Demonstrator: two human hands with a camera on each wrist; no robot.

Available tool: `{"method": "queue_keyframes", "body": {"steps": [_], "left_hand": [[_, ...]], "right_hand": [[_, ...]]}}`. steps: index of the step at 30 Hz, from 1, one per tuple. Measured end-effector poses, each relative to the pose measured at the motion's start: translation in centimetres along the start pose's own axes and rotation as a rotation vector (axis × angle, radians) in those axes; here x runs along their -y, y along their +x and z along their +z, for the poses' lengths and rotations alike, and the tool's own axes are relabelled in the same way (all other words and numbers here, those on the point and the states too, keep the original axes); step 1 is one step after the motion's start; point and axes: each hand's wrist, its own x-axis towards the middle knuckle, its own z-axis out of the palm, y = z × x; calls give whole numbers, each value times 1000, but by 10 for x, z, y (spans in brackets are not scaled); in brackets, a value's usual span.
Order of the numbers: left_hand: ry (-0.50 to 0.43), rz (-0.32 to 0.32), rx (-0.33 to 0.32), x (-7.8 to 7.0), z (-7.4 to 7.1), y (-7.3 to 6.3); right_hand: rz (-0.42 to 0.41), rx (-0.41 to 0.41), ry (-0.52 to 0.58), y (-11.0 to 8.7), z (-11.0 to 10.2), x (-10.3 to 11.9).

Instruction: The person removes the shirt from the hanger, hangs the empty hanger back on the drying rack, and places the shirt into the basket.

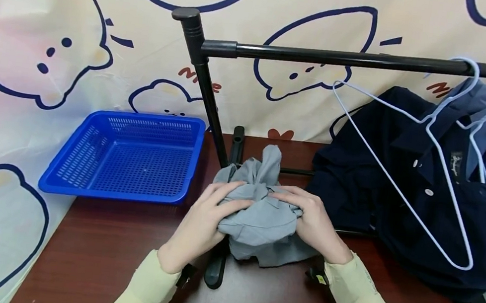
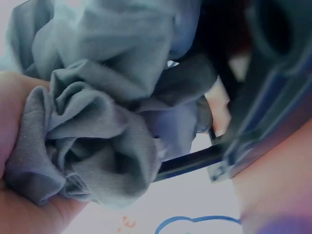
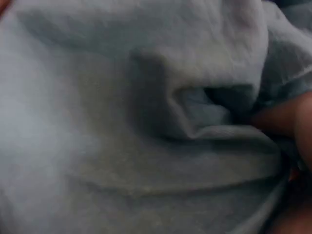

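Observation:
A bunched-up grey garment (image 1: pixel 264 219) is between my two hands, over the dark table in the head view. My left hand (image 1: pixel 204 214) grips its left side, fingers spread over the folds. On the other side my right hand (image 1: pixel 315 225) holds the cloth, with the fingertips partly tucked into it. Up close in the left wrist view, crumpled folds of the grey garment (image 2: pixel 102 146) lie in the curl of the left hand. Grey fabric (image 3: pixel 122 117) fills most of the right wrist view, blurred, with fingers at its right edge.
A blue plastic basket (image 1: pixel 138 198) stands at the left back of the table (image 1: pixel 118 257). Behind the garment rises a black clothes rack (image 1: pixel 205 87). Pale hangers (image 1: pixel 436 113) hang on its rail at the right, beside dark navy clothing (image 1: pixel 356 184). A patterned curtain (image 1: pixel 145 60) forms the backdrop.

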Motion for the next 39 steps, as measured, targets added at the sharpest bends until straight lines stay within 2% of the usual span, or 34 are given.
{"method": "queue_keyframes", "body": {"steps": [5,10,13,19,26,29,32,39], "left_hand": [[-61,30,-210,-3,-25,1],[-52,43,-434,-5,-55,3],[-19,37,-531,-6,-74,5],[84,26,-742,-8,-109,7],[237,24,-998,-4,-142,10],[297,-16,-1029,6,-154,8],[324,-65,-995,24,-162,4],[308,-167,-910,73,-159,-11]], "right_hand": [[-64,-63,101,17,5,27],[-106,-55,214,40,16,55],[-150,-27,263,55,23,71],[-323,17,335,83,38,100],[-463,8,360,126,59,126],[-468,2,353,147,72,129],[-419,19,364,163,87,126],[-268,93,322,185,124,113]]}}
